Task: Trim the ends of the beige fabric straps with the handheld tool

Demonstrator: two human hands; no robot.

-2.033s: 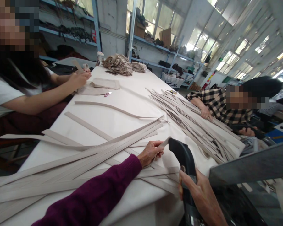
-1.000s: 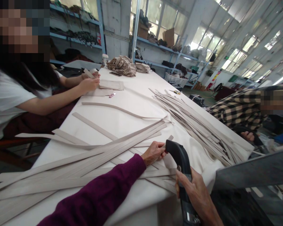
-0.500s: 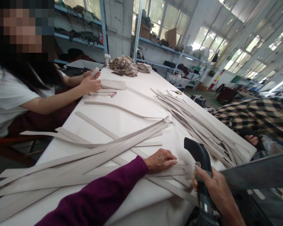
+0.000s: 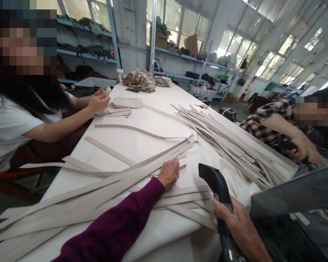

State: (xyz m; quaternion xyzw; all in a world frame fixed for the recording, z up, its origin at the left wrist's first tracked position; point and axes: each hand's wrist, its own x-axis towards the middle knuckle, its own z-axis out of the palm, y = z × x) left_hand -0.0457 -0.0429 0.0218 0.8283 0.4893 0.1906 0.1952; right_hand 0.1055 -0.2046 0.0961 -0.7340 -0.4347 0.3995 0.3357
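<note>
My left hand, in a purple sleeve, rests knuckles-up on a spread of long beige strips lying across the white table. Its fingers curl down onto the strip ends; whether it grips one I cannot tell. My right hand is closed around the handle of a black hand tool whose curved head stands upright at the table's near right corner, just right of the strip ends.
A second heap of strips runs along the right edge. A person in white works at the left on folded pieces; a person in plaid sits right. Bundles lie far back. A grey panel juts near right.
My left hand let go of the strip end it held near the tool, pressed flat on the strips, then slid left and back. The tool has drawn back slightly from the strips.
</note>
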